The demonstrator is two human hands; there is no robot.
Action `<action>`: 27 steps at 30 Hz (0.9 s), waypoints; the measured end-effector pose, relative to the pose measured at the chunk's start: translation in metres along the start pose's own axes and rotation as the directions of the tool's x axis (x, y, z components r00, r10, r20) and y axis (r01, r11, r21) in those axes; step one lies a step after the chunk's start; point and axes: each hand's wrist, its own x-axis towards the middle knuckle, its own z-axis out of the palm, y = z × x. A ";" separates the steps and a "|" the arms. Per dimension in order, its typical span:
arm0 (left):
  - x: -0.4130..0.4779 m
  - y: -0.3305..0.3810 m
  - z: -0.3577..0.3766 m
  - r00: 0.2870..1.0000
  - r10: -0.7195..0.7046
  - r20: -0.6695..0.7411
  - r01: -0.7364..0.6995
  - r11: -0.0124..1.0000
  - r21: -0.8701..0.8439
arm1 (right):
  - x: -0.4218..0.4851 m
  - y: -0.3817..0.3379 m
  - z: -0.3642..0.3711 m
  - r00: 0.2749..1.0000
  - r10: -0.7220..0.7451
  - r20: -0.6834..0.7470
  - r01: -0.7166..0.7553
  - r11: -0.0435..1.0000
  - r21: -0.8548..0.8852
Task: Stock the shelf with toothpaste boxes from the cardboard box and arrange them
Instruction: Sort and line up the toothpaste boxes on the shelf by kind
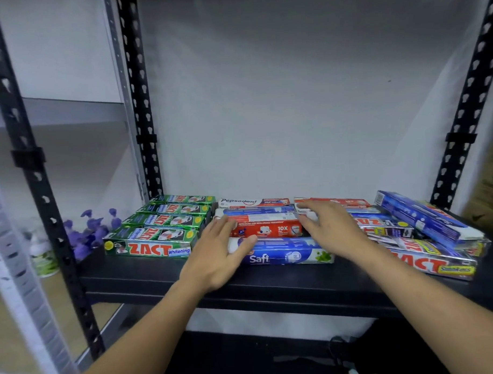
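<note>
The fingers (226,229) of the left hand (217,255) are held straight and close together, laid against the left end of the middle stack (263,218), with nothing gripped; the fingers (310,211) of the right hand (329,228) are spread flat over the stack's right end, likewise clamped on nothing; the stack appears to be bracketed from both sides so that it may be squared up, which is judged to be arranging rather than loading. The toothpaste boxes (171,220) are found on the black shelf (159,276); at the left, four green boxes (155,243) marked "ZACT Whitening" are set in a tidy row; in the middle, a blue box (284,255) marked "Safi" is laid at the front, a red box (269,228) marked "10X" behind it, and a white box (251,202) marked "Pepsodent" at the back; at the right, a looser heap is seen, with a "ZACT" box (429,261) in front and a dark blue box (419,215) askew on top, so straightening is probably owed there. The cardboard box cannot be identified with certainty.
</note>
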 end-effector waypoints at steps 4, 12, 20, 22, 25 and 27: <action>0.001 -0.001 0.001 0.998 -0.026 0.052 0.025 1.000 0.005 | 0.049 -0.003 0.017 0.991 0.018 0.130 -0.017 1.000 -0.011; 0.005 -0.005 0.005 0.998 -0.043 0.038 0.044 0.999 -0.031 | 0.129 0.002 0.051 0.941 0.088 0.328 -0.047 0.990 -0.133; 0.004 -0.003 0.003 0.999 -0.037 0.022 0.038 0.998 -0.043 | 0.156 0.008 0.067 0.914 0.128 0.385 -0.145 0.989 0.015; 0.004 -0.002 0.002 0.999 -0.035 0.014 0.035 0.998 -0.043 | 0.157 0.010 0.065 0.909 0.129 0.396 -0.175 0.981 0.082; 0.003 -0.001 0.002 1.000 -0.028 0.000 0.028 0.999 -0.037 | 0.159 0.010 0.063 0.889 0.124 0.440 -0.191 0.975 0.111; 0.002 0.000 0.001 1.000 -0.024 -0.007 0.024 0.999 -0.037 | 0.161 0.009 0.062 0.868 0.120 0.482 -0.191 0.976 0.101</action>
